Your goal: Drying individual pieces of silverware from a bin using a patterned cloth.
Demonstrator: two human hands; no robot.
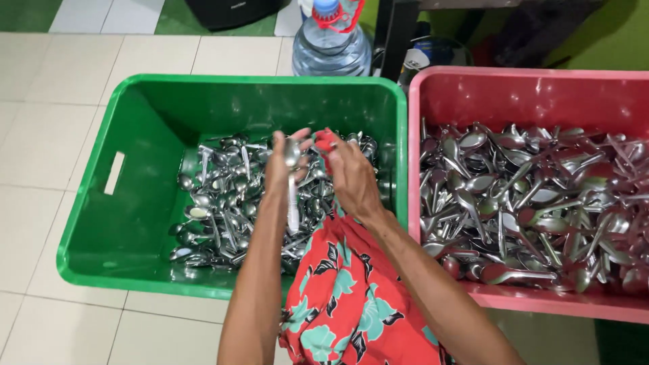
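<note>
Floral cloth [351, 297] beside spoon-holding left hand [280, 165]

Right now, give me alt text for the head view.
A left hand holds a metal spoon upright while the right hand grips a red floral cloth against it, above a green crate of spoons. A red crate beside it is also full of spoons.

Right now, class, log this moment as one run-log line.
left hand: holds spoon | right hand: grips red floral cloth | green crate: spoons | red crate: spoons
</note>
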